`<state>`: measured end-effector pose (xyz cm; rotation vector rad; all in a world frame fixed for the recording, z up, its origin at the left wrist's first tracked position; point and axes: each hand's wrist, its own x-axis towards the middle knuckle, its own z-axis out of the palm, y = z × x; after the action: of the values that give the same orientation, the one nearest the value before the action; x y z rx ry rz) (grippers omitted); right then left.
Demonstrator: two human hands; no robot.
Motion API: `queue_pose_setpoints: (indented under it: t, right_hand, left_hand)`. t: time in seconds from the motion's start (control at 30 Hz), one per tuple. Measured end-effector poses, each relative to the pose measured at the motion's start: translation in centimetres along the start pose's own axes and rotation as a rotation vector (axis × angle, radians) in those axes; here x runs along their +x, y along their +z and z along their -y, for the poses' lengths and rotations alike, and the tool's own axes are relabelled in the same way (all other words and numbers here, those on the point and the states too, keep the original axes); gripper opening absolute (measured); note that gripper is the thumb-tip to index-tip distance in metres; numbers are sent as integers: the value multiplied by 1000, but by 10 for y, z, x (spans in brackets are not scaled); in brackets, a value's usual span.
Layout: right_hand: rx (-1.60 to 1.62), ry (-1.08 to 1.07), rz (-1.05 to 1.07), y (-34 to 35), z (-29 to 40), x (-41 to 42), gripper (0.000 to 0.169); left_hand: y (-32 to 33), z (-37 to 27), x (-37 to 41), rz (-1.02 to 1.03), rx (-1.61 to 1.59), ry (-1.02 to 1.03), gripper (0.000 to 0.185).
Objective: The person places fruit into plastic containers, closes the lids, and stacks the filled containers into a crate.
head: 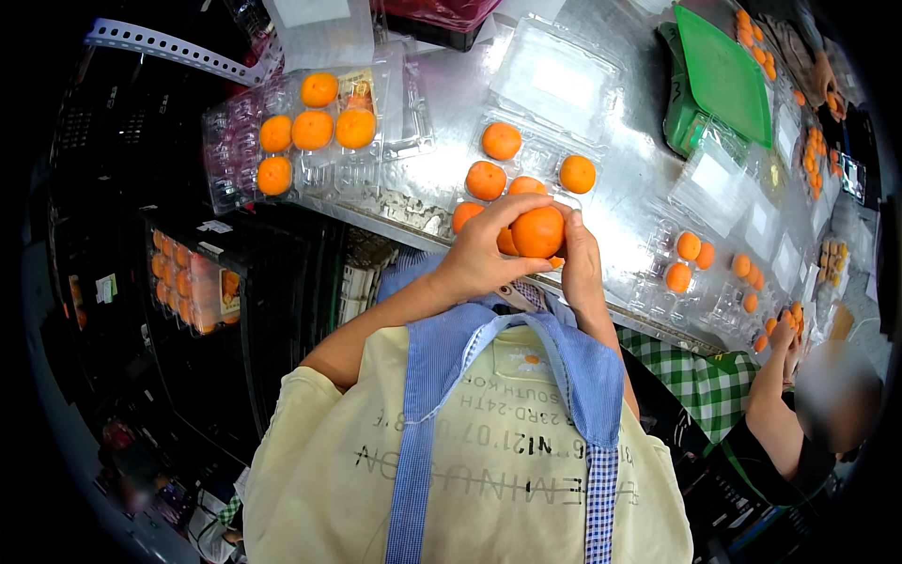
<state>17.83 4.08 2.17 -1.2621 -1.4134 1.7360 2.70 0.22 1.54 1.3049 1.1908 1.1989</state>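
Observation:
An orange round fruit [538,232] is held between my two hands, above the near edge of the metal table. On its left side, the fingers and thumb of my left hand [486,243] curve around it. My right hand [581,254] touches it from the right, fingers partly hidden behind it. Beneath and beyond my hands, a clear plastic clamshell tray [546,151] lies with its lid [553,81] laid back. Several like fruits sit in it, among them one at the upper left [502,141] and one at the right [578,174]; my hands cover some of the others.
At the left, another clear tray [317,173] holds several fruits. A green plastic basket [726,77] stands at the back right. More part-filled trays [655,282] line the right side, near a co-worker's arm [768,395]. Black crates [275,282] stand below the table, left.

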Motion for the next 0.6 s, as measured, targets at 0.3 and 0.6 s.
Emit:
queue_pose_setpoints:
  t: [0.3, 0.6]
  right_hand:
    - [-43, -1, -31, -9, -1, 3, 34]
    - [-580, -468, -89, 9, 8, 6, 66]
  left_hand:
    - [-10, 12, 9, -136, -769, -284, 56]
    - [-7, 11, 2, -150, -976, -359, 45]
